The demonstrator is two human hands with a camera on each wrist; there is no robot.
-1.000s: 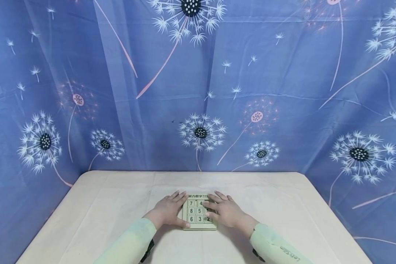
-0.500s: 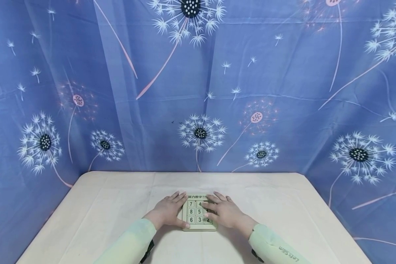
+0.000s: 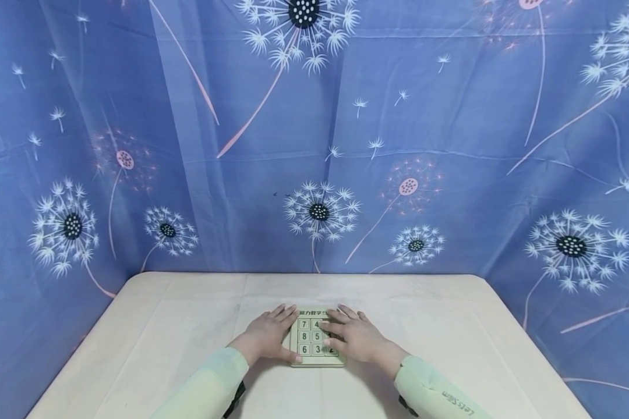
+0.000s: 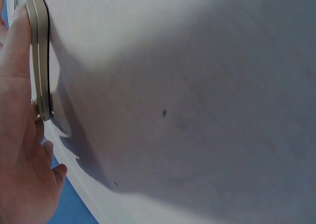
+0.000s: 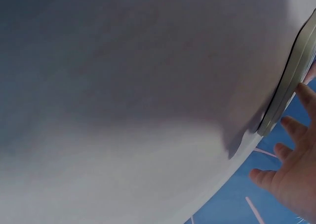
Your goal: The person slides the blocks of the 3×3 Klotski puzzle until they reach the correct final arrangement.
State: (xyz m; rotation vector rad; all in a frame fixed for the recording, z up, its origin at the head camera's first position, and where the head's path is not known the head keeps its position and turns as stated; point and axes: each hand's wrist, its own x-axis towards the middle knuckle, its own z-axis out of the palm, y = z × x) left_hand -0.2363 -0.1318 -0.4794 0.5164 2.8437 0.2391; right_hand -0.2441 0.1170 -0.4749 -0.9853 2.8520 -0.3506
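Touching the number puzzle (image 3: pixel 311 343) with left hand (image 3: pixel 269 334) spread along one side and right hand (image 3: pixel 363 337) spread over numbered tiles (image 3: pixel 304 337), between side edges of the table (image 3: pixel 188 326)

Seeing blue cloth (image 3: pixel 251 203) hanging beyond the far, left and right edges of the pale tabletop (image 3: pixel 188 326). Finding white dandelions (image 3: pixel 319 211) with black centres spreading across the cloth, and a pink-centred dandelion (image 3: pixel 408 186) showing above the far edge, right of its middle. Noticing the tabletop's far corners rounding off and a dark speck (image 4: pixel 164 113) marking its surface.
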